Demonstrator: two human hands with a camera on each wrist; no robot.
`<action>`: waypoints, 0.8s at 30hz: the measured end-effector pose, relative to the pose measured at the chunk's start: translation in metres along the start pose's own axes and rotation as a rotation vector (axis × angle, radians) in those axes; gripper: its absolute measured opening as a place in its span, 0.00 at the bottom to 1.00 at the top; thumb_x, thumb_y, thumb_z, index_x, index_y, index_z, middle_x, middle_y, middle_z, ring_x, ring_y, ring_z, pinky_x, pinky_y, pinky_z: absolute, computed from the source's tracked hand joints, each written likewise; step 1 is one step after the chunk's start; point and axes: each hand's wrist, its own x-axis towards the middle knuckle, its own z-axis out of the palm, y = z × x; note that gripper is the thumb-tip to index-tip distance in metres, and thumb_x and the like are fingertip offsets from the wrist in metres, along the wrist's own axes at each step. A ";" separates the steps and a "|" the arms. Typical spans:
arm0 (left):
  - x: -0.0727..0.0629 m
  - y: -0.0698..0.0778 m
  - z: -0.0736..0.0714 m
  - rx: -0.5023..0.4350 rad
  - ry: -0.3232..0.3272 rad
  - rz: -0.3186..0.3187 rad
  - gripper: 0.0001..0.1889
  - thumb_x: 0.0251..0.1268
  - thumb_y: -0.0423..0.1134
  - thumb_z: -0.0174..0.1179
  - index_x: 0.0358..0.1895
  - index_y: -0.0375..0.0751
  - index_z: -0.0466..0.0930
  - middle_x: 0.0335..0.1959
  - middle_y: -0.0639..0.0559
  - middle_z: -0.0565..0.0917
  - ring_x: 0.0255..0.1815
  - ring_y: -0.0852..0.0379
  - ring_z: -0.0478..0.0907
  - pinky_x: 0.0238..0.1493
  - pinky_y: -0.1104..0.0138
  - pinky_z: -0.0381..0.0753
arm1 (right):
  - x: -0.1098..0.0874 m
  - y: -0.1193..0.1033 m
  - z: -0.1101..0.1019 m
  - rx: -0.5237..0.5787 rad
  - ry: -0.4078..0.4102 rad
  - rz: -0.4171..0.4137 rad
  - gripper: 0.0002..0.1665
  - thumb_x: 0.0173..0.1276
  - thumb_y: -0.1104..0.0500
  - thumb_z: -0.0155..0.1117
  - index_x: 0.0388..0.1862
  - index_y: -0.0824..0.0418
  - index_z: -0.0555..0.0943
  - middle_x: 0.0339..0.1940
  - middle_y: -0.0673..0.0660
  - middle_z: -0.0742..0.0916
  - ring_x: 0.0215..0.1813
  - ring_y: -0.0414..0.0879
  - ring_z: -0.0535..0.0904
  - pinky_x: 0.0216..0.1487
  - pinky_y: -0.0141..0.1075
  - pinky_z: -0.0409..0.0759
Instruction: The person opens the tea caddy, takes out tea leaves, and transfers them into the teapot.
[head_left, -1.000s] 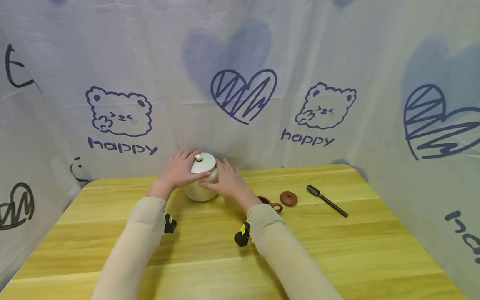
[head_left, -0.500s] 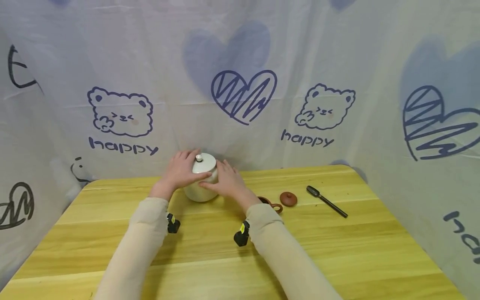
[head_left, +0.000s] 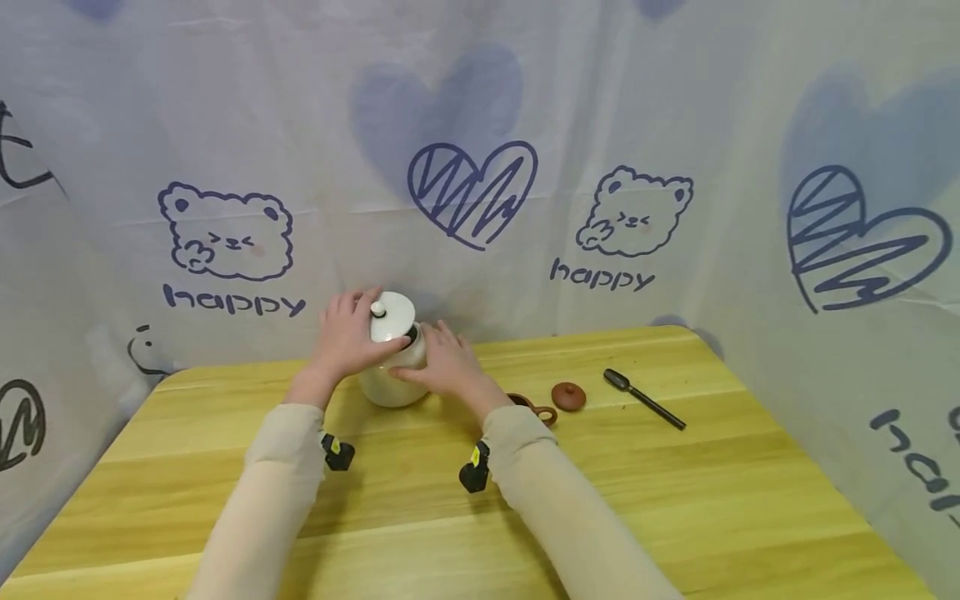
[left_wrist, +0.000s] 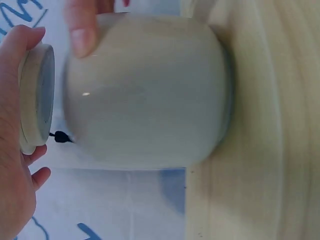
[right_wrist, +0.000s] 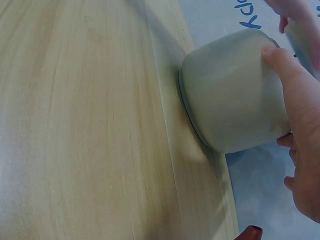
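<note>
Head — left hand (head_left: 347, 337) gripping lid (head_left: 395, 317), right hand (head_left: 452, 367) seemingly round jar (head_left: 392, 390)

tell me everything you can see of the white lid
The lid is round, white and glossy, perhaps ceramic, with a small knob on top and a dark mark at the knob's base. The left wrist view shows its thick side and grey underside. It is off the pale jar, raised above it with a gap between, held at its edge in the left hand's grip.
</note>
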 end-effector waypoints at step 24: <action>-0.056 -0.013 -0.042 0.200 0.065 -0.092 0.53 0.46 0.68 0.65 0.72 0.40 0.58 0.66 0.31 0.63 0.64 0.32 0.58 0.57 0.39 0.57 | 0.005 -0.005 -0.008 0.029 0.022 -0.022 0.56 0.56 0.26 0.62 0.73 0.58 0.62 0.71 0.54 0.74 0.80 0.56 0.56 0.77 0.54 0.58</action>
